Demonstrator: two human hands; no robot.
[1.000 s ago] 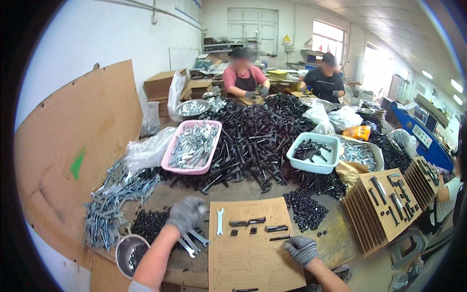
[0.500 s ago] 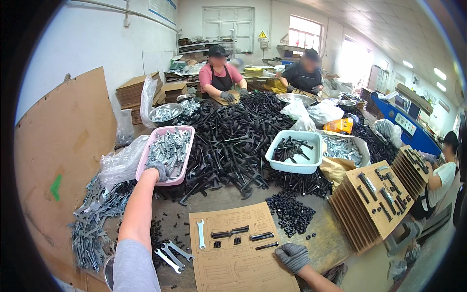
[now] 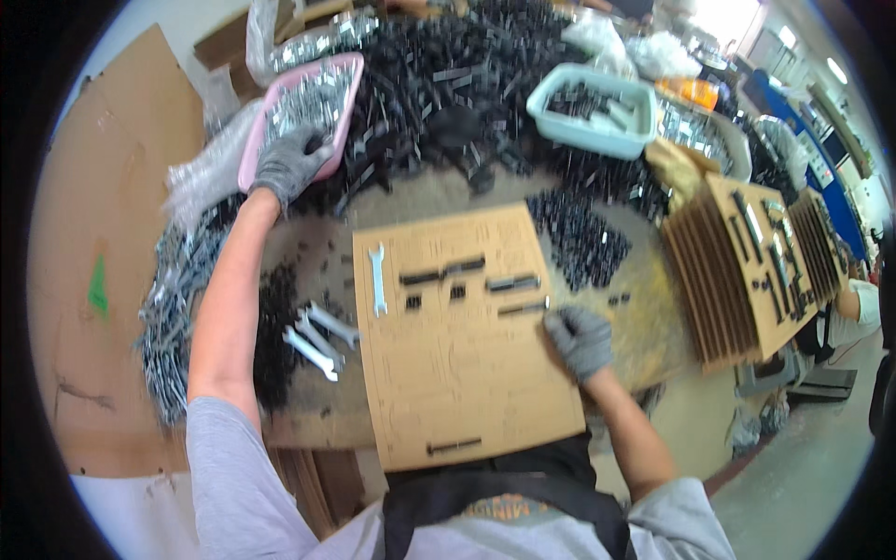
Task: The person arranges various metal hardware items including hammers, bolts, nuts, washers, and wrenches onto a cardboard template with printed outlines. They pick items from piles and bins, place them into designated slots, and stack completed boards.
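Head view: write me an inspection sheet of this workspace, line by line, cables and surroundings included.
Surface: table, stained and worn.
Work items: brown card carries a silver wrench and several black parts; pink tray holds silver pieces.
Clutter: three loose wrenches left of the card; black heap beyond it; small black pieces near the pale blue tray.
Left hand: gloved, at the pink tray's near end; grip unclear.
Right hand: gloved, at the card's right edge; grip unclear.
Cables: nothing seen for certain.
Surroundings: brown board at left; stacked cards and, partly visible, another person at right.
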